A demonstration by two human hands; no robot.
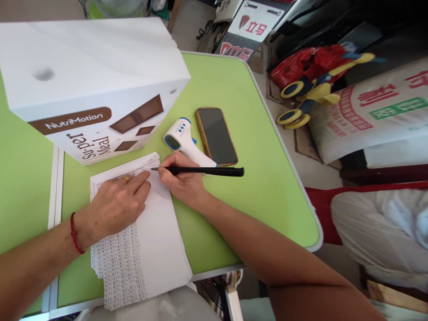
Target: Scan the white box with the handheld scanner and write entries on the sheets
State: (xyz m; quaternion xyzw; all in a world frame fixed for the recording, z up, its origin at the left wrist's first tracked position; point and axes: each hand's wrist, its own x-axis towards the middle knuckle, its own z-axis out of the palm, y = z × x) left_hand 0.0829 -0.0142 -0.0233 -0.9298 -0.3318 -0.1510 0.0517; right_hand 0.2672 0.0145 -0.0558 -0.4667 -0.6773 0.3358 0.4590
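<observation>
A black pen [207,170] is gripped in my right hand [185,180], its tip touching the top part of a paper sheet. The stack of paper [160,240] lies near the table's front edge, with rows of small handwriting down its left side and a blank right side. My left hand [118,203] rests flat on the upper left of the sheets, fingers stretched toward the pen tip and covering some of the writing. A white and blue infrared thermometer [187,145] lies just beyond my right hand.
A big white box [96,58] stands at the back left of the green table [267,196]. Beside the thermometer lies a smartphone [216,136]. Off the table's right side are a printed sack [377,107] and a yellow and blue wheeled toy [310,96].
</observation>
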